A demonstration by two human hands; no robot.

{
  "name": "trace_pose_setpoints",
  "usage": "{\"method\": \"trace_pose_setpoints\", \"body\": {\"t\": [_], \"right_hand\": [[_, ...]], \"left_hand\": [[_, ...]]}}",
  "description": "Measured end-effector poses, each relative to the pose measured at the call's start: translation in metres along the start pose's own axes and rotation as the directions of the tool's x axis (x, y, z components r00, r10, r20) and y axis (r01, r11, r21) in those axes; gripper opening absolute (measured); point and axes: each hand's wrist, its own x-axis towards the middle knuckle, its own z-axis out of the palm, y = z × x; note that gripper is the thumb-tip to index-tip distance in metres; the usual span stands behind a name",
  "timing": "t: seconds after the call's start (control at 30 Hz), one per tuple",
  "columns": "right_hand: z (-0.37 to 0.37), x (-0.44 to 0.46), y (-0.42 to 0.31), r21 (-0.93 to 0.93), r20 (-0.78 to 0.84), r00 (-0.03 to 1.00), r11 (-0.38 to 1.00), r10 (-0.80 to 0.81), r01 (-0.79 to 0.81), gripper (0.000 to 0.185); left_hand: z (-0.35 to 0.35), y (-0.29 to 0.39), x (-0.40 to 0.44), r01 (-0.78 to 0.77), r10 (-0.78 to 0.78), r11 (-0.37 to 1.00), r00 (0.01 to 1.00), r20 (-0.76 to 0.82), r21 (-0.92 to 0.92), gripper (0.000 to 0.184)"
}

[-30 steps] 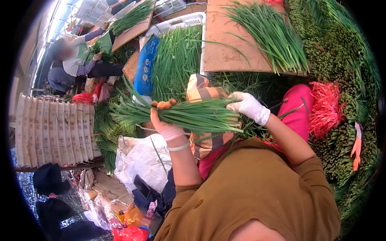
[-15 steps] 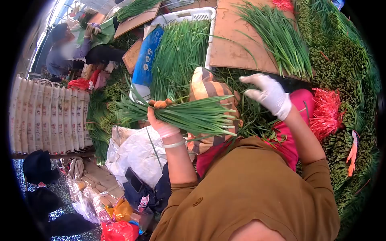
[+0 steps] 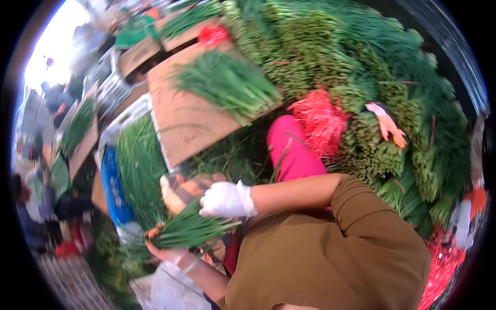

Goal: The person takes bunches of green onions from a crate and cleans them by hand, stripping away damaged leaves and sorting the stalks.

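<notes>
My left hand (image 3: 164, 248), with orange covers on its fingertips, is closed round a bunch of garlic chives (image 3: 191, 231), the pale cut ends pointing right. In a white glove, my right hand (image 3: 227, 200) lies against the upper side of the same bunch, its fingers curled onto the leaves. Motion blur and the leaves hide its fingertips. Beneath and behind the bunch is an orange-and-brown striped cloth (image 3: 178, 192) over my knee. Loose chive leaves (image 3: 227, 155) lie just beyond it.
Ahead, a brown board (image 3: 181, 129) bears a pile of chives (image 3: 227, 85). Left of it stands a white crate (image 3: 151, 103) full of chives, with a blue carton (image 3: 114, 186) beside it. Bundled chives (image 3: 310, 46) are stacked to the right, with red ties (image 3: 320, 121) on them. Another person sits far left.
My view has swung to the right. My right hand has come from the air at the right down onto the chives. The left hand still holds the bunch.
</notes>
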Motion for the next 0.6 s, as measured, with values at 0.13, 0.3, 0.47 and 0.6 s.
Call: {"method": "trace_pose_setpoints", "body": {"t": [0.13,0.3,0.47,0.6], "right_hand": [[0.005,-0.008,-0.003,0.787,-0.197,0.936,0.616,0.291,-0.026,0.008],[-0.064,-0.027,0.019,0.990,-0.050,0.834,-0.084,0.549,0.115,0.008],[0.002,-0.031,0.038,0.766,-0.123,0.755,0.545,0.645,-0.340,0.030],[0.021,-0.051,0.046,0.804,0.167,0.859,0.437,0.484,-0.403,0.014]], "left_hand": [[-0.003,-0.007,0.011,0.072,-0.066,0.993,0.996,0.062,-0.094,0.023],[-0.008,-0.008,0.017,-0.013,0.013,0.999,1.000,0.002,0.037,0.025],[0.004,-0.021,0.006,0.159,-0.157,0.987,0.986,0.063,-0.030,0.029],[-0.014,-0.008,0.012,0.118,-0.120,0.993,0.991,-0.064,-0.021,0.031]]}}
